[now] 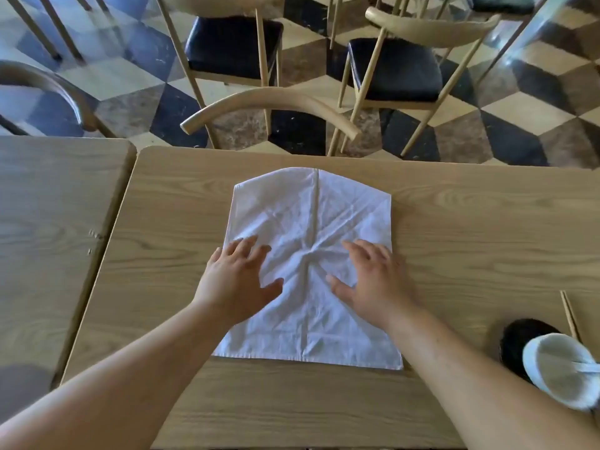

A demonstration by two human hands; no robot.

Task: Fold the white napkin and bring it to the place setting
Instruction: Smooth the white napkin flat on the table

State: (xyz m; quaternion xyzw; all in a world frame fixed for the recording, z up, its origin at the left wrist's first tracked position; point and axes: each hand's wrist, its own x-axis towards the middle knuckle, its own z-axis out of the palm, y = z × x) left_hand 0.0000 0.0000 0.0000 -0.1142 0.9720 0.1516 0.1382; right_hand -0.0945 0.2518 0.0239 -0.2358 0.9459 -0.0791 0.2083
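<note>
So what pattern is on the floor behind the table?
Floor: cube-like tiling in cream, brown and black; head view.

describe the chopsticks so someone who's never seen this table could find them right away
Start at the wooden table with the white napkin spread at its middle, then follow its right edge toward the person. There, just beyond the white bowl sitting on a dark plate, lie the chopsticks. They are the only thin, pale wooden sticks on the table.
</note>
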